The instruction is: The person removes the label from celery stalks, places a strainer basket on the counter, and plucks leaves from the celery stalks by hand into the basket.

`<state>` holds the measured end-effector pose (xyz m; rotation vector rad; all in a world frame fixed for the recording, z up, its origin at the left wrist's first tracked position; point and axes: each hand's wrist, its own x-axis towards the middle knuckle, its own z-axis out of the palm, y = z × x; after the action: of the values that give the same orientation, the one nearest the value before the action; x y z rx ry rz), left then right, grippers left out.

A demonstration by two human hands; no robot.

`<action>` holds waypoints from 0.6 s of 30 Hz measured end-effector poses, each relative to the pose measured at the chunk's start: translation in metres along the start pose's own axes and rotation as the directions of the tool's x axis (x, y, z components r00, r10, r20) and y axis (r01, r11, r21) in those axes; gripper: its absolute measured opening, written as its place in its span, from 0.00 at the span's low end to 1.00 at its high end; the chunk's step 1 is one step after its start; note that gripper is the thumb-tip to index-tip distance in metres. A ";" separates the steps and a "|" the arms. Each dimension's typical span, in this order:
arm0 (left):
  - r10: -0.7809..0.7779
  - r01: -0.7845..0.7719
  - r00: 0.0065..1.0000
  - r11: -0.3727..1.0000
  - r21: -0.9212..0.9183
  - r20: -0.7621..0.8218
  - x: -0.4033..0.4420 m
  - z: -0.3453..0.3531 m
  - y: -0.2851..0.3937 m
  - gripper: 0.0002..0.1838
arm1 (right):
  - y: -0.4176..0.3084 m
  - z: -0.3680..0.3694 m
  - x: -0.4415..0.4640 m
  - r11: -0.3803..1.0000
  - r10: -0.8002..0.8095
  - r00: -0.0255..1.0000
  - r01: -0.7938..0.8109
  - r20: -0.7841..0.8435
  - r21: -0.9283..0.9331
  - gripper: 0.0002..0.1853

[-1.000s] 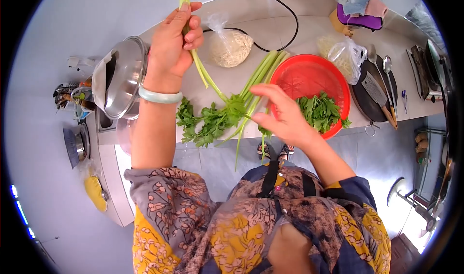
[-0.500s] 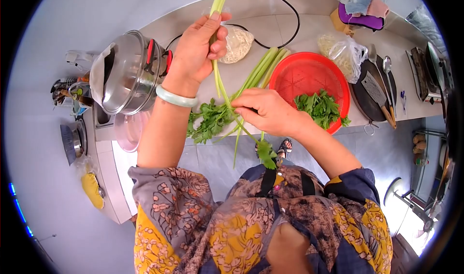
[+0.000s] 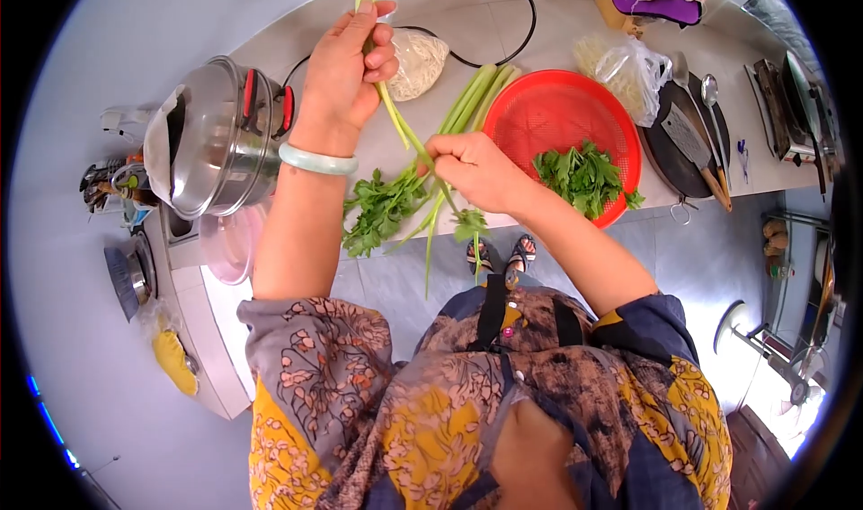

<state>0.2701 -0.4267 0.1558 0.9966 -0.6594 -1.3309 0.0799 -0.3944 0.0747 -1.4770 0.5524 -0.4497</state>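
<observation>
My left hand, raised at the upper left with a pale bangle on its wrist, is closed round a light green celery stalk. Lower down, my right hand pinches the same stalk with thumb and fingers. The stalk's thin leafy end hangs below the right hand. Behind that hand, a bunch of celery stalks lies on the counter, its leaves at the front edge. Just right is a red plastic basket holding loose celery leaves.
A steel steamer pot stands left, above a pink basin. Bagged noodles lie behind the celery; another bag is beyond the basket. On the right, a spatula and a spoon rest over a dark round board.
The whole view has shifted slightly, so the scene sits further left and higher. The stalk's leafy end has come up nearer my right hand. Both hands keep hold of the stalk.
</observation>
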 end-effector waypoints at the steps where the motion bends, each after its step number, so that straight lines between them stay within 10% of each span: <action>1: 0.000 0.000 1.000 1.000 0.011 -0.009 0.000 0.002 -0.001 0.15 | 0.003 0.001 0.001 0.999 0.002 1.000 -0.002 0.004 0.043 0.12; 18: 0.018 -0.019 0.998 1.000 -0.019 -0.053 0.004 -0.008 0.002 0.17 | -0.001 -0.002 -0.003 0.963 0.040 0.998 -0.051 0.047 0.266 0.11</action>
<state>0.2782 -0.4291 0.1535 1.0041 -0.6133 -1.2889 0.0767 -0.3946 0.0761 -1.2099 0.4714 -0.4384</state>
